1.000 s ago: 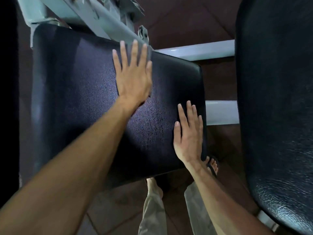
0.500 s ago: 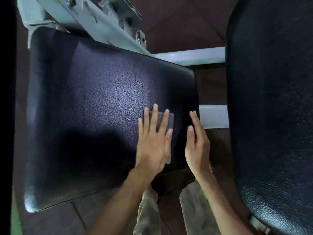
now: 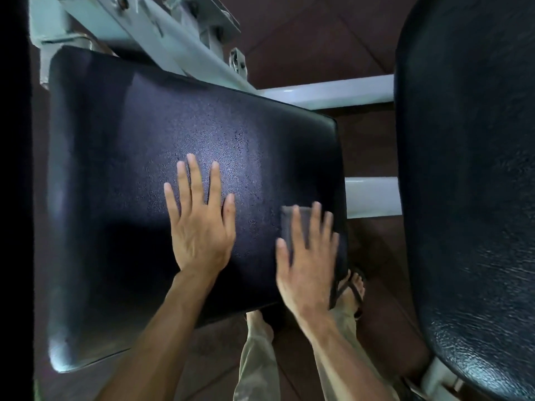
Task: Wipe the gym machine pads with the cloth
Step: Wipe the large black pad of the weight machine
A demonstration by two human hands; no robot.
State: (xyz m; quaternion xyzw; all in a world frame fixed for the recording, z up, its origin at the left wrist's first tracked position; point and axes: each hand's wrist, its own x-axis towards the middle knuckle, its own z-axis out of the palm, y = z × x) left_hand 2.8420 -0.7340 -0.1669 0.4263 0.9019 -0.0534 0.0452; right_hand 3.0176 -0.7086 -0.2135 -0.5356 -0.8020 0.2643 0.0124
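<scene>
Half a second ago the cloth [image 3: 292, 224] lay under the left hand [image 3: 201, 227]; now it sits beneath the right hand [image 3: 307, 256], so the wiping has passed from one hand to the other. That suggests the right-hand edge of the near pad [image 3: 130, 183] is the stretch being cleaned, with the second pad [image 3: 469, 169], well to the right of that hand, probably not yet reached. Right fingers are spread and straight, pressing the grey cloth flat against the pad close to its right edge; only a corner of cloth shows beyond the fingertips, and the hand is blurred. Left fingers are likewise splayed flat, bare on the pad just left of the cloth, holding nothing.
</scene>
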